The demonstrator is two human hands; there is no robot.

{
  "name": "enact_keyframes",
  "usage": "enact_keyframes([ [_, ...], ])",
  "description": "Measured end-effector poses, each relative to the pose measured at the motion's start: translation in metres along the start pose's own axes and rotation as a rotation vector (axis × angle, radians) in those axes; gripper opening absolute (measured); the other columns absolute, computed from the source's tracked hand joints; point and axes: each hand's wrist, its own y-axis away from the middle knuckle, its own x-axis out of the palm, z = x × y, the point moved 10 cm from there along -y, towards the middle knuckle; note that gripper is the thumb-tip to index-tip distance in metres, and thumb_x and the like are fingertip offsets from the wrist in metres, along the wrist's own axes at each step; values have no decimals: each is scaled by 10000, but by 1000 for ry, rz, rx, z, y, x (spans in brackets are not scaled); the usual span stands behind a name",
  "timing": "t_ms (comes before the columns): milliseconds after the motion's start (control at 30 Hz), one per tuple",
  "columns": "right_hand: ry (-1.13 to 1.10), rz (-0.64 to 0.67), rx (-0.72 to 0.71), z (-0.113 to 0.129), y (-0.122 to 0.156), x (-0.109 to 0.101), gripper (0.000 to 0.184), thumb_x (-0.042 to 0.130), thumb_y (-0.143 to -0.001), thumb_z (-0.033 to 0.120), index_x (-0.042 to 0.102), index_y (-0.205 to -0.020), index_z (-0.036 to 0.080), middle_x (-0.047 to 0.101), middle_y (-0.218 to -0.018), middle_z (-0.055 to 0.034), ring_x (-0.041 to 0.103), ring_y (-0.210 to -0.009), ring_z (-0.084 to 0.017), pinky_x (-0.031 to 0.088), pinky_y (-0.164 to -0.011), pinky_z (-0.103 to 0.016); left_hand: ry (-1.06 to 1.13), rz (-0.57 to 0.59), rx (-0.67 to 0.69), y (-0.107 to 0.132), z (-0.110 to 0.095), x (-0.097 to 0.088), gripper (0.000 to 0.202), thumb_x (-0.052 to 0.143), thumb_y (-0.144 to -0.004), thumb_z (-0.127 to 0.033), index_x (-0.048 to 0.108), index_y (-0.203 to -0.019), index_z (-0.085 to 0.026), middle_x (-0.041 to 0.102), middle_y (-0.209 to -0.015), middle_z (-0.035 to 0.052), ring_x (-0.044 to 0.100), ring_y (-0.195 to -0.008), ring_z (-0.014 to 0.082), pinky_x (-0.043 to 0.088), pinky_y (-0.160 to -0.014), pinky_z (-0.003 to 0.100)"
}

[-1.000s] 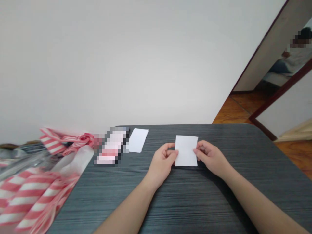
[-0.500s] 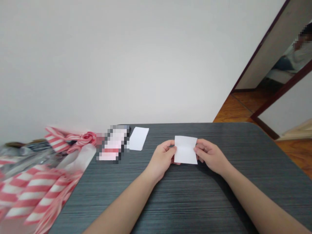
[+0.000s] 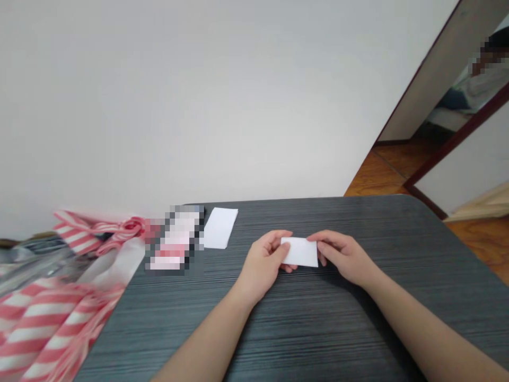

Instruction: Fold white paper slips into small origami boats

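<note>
Your left hand (image 3: 262,268) and right hand (image 3: 344,257) sit close together, pinching a white paper slip (image 3: 299,252), apparently folded once, at twelve o'clock on the dark table (image 3: 318,329). A second, flat paper slip (image 3: 219,228) lies untouched toward eleven o'clock.

Paper slip (image 3: 299,252) matt, smooth; far paper sheet (image 3: 220,228) likewise. I see tabletop (image 3: 318,323) ribbed, matt (laminate, I'd say). Floor (image 3: 382,175) at right: glossy wood.
</note>
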Motion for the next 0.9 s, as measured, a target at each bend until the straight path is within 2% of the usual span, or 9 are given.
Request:
enact_keyframes([
  [267,-90,50,44,-8,0,8,351,549,-926,309,543,-1251,176,631,-663,22,514,-506,-114,425,-514,-243,-38,-62,84,1,-6,-3,401,699,-783,-301,618,-1138,-132,699,-758,31,627,-540,127,510,-505,239],
  [367,-66,62,62,-11,-1,10,384,588,-904,309,537,-1260,175,658,-663,18,511,-493,-113,412,-502,-237,-41,-58,101,2,-10,-3,455,715,-776,-309,614,-1182,-131,695,-740,27,631,-558,130,516,-521,239],
  [500,-51,28,70,-10,-2,8,339,577,-909,322,562,-1210,167,662,-649,12,518,-487,-115,421,-498,-236,-31,-46,98,2,-11,-2,529,709,-789,-342,565,-1247,-118,693,-720,24,642,-563,141,523,-527,244],
  [567,-56,10,65,-8,-3,6,330,577,-910,327,565,-1195,162,658,-643,11,518,-486,-115,423,-495,-236,-52,-42,86,1,-10,-2,487,685,-813,-355,571,-1214,-103,686,-673,22,635,-537,138,514,-520,236],
  [733,-49,-35,34,-4,-3,1,329,568,-915,342,570,-1192,163,649,-627,9,519,-480,-119,425,-487,-240,-147,16,50,0,-7,0,318,624,-862,-381,655,-1001,-98,664,-565,26,588,-470,119,478,-505,210],
  [900,-44,-55,45,-6,-3,-1,335,570,-912,356,581,-1187,166,653,-622,8,524,-476,-123,427,-483,-242,-193,2,53,0,-8,0,241,612,-867,-359,652,-904,-125,650,-543,13,570,-462,117,454,-491,199],
])
